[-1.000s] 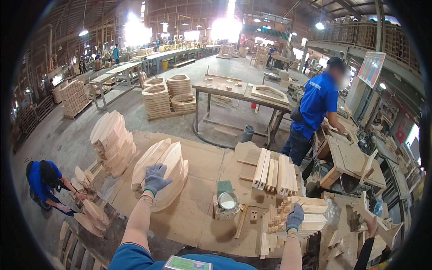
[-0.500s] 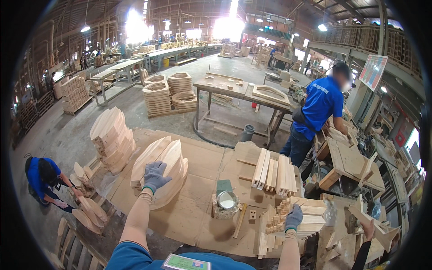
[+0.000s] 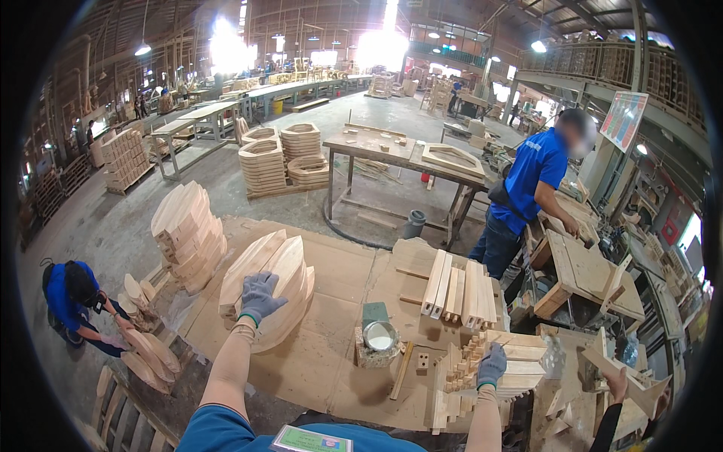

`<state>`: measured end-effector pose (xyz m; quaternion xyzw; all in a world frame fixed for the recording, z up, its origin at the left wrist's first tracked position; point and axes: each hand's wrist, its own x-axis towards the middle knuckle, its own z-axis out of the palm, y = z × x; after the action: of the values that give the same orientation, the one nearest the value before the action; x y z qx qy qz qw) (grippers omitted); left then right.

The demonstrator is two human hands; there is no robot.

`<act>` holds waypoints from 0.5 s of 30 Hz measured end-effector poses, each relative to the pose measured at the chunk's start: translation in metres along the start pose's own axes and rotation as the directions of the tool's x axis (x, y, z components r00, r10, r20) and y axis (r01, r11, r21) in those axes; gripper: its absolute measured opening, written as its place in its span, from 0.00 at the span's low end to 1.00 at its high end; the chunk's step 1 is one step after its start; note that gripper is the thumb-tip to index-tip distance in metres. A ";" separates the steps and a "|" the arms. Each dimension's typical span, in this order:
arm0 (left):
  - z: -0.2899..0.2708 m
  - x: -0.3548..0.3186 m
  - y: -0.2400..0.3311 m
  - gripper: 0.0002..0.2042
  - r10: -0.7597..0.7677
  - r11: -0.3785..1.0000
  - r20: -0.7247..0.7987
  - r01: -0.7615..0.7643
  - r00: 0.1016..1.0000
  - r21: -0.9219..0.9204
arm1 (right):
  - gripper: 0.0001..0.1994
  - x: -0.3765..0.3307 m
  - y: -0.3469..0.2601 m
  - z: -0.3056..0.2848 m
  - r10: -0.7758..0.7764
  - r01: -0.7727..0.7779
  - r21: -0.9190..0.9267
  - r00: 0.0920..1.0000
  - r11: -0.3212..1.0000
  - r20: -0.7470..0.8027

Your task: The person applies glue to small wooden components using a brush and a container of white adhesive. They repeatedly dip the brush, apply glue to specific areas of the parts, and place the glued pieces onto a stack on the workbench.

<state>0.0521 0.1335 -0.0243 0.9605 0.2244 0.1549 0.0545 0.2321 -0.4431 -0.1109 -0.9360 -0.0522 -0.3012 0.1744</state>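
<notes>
My gloved left hand point(image 3: 261, 296) lies with fingers spread on a stack of curved wooden boards point(image 3: 286, 264). At the right, my gloved right hand point(image 3: 492, 365) rests over a pile of short wooden pieces with tenon ends point(image 3: 518, 369). Its fingers are bent together; whatever they hold is too small to make out. Between my hands stands a tin of white liquid point(image 3: 379, 337), on or against a small block, with a green pad point(image 3: 374, 310) behind it. A narrow wood strip point(image 3: 401, 371) and a small block with holes point(image 3: 422, 363) lie beside the tin.
Cardboard point(image 3: 331, 286) covers my work surface. Wooden rails point(image 3: 456, 290) lie at its far right; a taller board stack point(image 3: 184, 233) stands left. Co-workers in blue handle wood at the left point(image 3: 71, 297) and right point(image 3: 531, 181). Another person's hand point(image 3: 617, 384) holds wood nearby.
My hands stay in nearly the same places. The co-worker at the right has shifted an arm and leaned slightly; the one at the left has moved their hands over the boards.
</notes>
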 end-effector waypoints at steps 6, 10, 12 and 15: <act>-0.001 0.001 -0.001 0.33 0.014 1.000 -0.002 -0.014 1.000 -0.007 | 0.10 0.000 -0.001 0.001 0.017 -0.017 -0.002 1.000 1.000 0.014; -0.001 0.000 0.000 0.33 0.034 0.999 -0.047 -0.033 0.998 0.012 | 0.10 0.000 -0.001 0.001 0.038 -0.037 -0.031 0.999 0.999 0.029; -0.002 0.000 0.002 0.32 0.030 0.999 -0.039 -0.029 0.999 0.019 | 0.10 0.000 0.000 0.001 0.024 -0.023 -0.038 0.999 0.999 0.027; -0.003 0.000 0.002 0.32 0.026 1.000 -0.030 -0.026 0.999 0.012 | 0.09 0.000 -0.001 0.000 0.068 -0.068 -0.003 0.995 0.998 0.078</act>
<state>0.0519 0.1316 -0.0209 0.9612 0.2137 0.1690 0.0434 0.2319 -0.4423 -0.1111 -0.9484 -0.0270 -0.2580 0.1822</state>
